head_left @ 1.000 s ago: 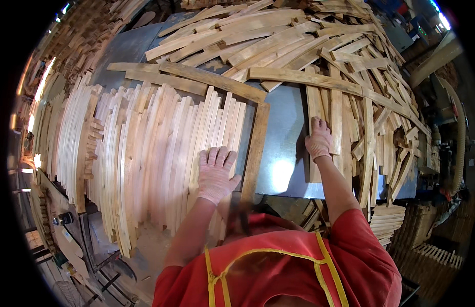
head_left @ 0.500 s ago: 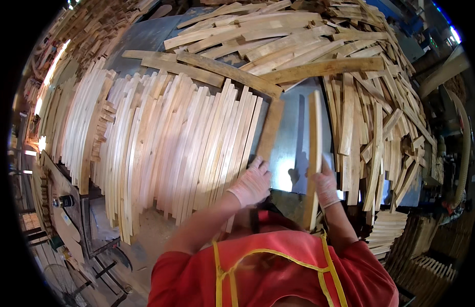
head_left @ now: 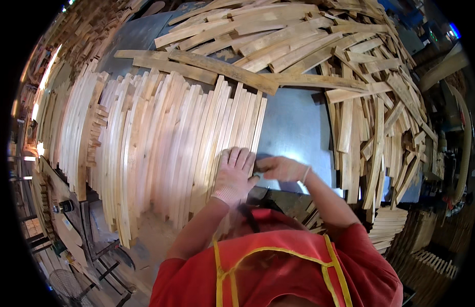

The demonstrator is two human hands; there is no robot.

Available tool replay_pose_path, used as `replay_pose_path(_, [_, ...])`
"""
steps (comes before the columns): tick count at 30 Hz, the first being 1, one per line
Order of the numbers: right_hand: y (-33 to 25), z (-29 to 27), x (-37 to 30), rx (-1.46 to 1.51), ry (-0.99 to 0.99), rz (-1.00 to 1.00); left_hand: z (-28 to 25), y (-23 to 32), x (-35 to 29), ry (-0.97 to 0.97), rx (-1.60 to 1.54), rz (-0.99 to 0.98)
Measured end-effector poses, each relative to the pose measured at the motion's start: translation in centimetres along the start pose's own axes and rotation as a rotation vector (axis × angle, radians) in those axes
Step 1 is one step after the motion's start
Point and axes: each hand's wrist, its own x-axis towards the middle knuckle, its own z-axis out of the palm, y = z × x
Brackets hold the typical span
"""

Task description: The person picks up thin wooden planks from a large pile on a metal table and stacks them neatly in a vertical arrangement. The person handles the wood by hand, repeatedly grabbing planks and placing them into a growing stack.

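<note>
A grey metal tabletop (head_left: pixel 294 128) carries everything here, and most of it is buried under wood. Along the far edge and down the right edge sits a big loose heap of slats (head_left: pixel 319 46), pale strips lying crossed at all angles, some hanging over the right edge. One long darker board (head_left: pixel 222 66) lies slantwise across the far side, running from the far left corner toward the middle, resting on the tops of the sorted strips.

Over the left half, from the left edge to about the middle, a tidy row of slats (head_left: pixel 145 148) lies side by side, long sides touching, near ends reaching past the near edge of the tabletop. Between that row and the heap, a bare strip of metal shows.

Now the hands, both in pale gloves. The left hand (head_left: pixel 233 174) lies flat and spread, fingers together and pointing away, pressed on the rightmost strips of the tidy row at the near edge. The right hand (head_left: pixel 279 168) sits just beside it, on the bare metal, fingers curled and pointing left at the edge of the last slat (head_left: pixel 258 128); whether it pinches that strip or only pushes against it, I cannot tell. The two hands nearly touch at the thumbs.
</note>
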Motion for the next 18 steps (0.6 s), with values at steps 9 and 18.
replay_pose_path(9, [-3.3,-18.9,13.0,-1.019,0.833,-0.023,0.9,-0.7,0.7,-0.004,0.004,-0.019])
replay_pose_path(18, [1.8,-23.7,7.6,-0.73,0.728,0.055,0.6,-0.5,0.4,0.111,-0.102,-0.058])
